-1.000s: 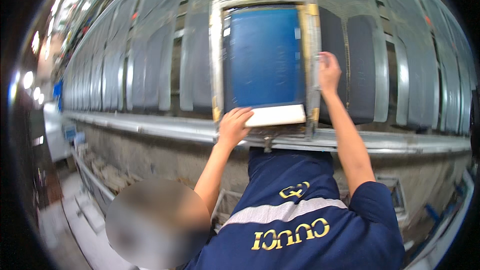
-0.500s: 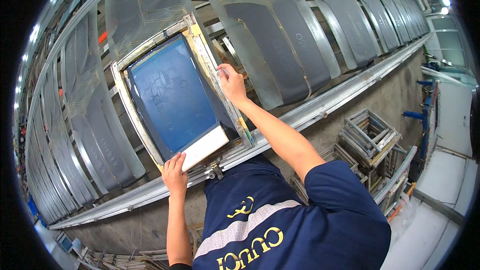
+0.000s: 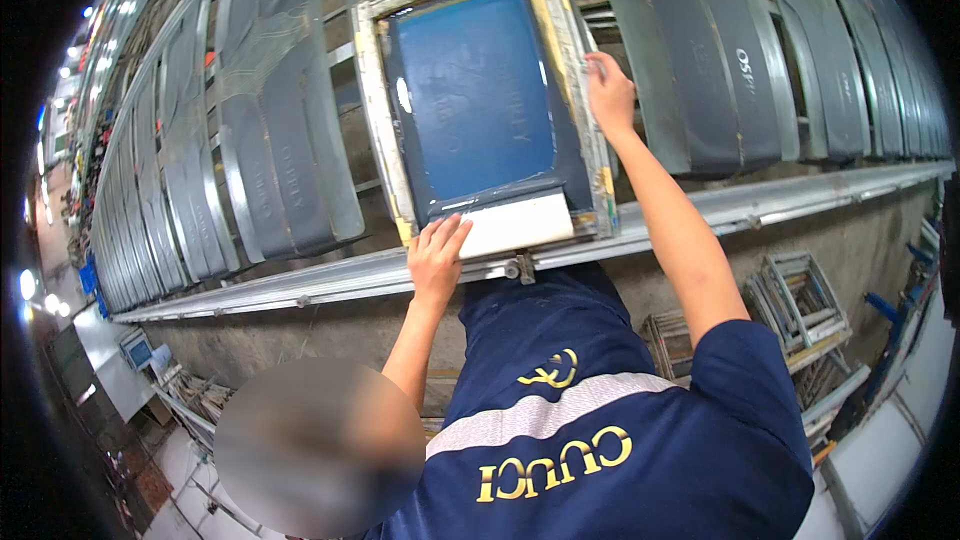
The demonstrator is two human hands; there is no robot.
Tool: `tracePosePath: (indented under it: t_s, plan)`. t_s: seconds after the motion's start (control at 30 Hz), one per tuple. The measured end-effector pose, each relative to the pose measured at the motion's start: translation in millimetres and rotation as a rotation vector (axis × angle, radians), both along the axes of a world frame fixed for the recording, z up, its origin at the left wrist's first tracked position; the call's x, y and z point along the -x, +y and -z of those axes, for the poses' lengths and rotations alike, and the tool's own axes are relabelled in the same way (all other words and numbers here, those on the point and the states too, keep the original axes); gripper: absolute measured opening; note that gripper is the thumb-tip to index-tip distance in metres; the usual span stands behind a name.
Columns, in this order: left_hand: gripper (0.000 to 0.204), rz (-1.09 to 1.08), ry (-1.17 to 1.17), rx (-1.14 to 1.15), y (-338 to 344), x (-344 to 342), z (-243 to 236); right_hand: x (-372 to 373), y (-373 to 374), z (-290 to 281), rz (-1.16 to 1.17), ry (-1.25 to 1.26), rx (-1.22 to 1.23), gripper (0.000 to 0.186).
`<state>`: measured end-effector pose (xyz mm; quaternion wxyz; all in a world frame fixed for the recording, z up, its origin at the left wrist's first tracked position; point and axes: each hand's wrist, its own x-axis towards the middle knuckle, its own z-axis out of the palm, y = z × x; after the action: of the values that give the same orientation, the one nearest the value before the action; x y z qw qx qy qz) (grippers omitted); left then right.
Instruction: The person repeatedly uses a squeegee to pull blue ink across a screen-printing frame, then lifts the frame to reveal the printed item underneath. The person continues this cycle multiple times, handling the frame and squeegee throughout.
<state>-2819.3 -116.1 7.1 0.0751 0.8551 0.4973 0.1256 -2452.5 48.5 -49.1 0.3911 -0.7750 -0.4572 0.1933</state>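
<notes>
A screen-printing frame (image 3: 377,130) with pale, tape-patched bars lies over the rail in front of me. Its blue mesh (image 3: 480,90) has a dark border and wet-looking glints. Across its near end rests a smooth white squeegee-like board (image 3: 520,224). My left hand (image 3: 437,258) is closed over the near left corner, its fingers against the left end of the white board; the thumb is hidden. My right hand (image 3: 610,98) grips the right bar about midway along, fingers curled on its outer edge.
Dark grey, mat-like pieces (image 3: 285,155) lie on slanted glass panels to both sides. A long metal rail (image 3: 700,215) runs along the near edge, with a small clamp (image 3: 521,268) at my waist. Spare frames (image 3: 797,305) are stacked on the floor at right.
My view has swung, so the frame looks straighter and sits farther up and right in the picture. Both hands keep their hold, with the white board still at the near end.
</notes>
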Motion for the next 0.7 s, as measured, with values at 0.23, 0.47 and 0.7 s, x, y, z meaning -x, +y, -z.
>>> tracePosePath:
  t_s: [0.23,0.47,0.7]
  plan:
    - [0.053,-0.049,-0.03,-0.155,156,-23,21,-11,-9,-19,-0.148,-0.088,0.201,0.024]
    - [0.046,-0.025,-0.037,0.02,318,-25,-2,17,78,-108,-0.561,-0.517,-0.172,0.054]
    - [0.04,-0.065,0.013,0.21,391,-42,-5,22,191,-43,-0.757,-0.474,0.012,0.042]
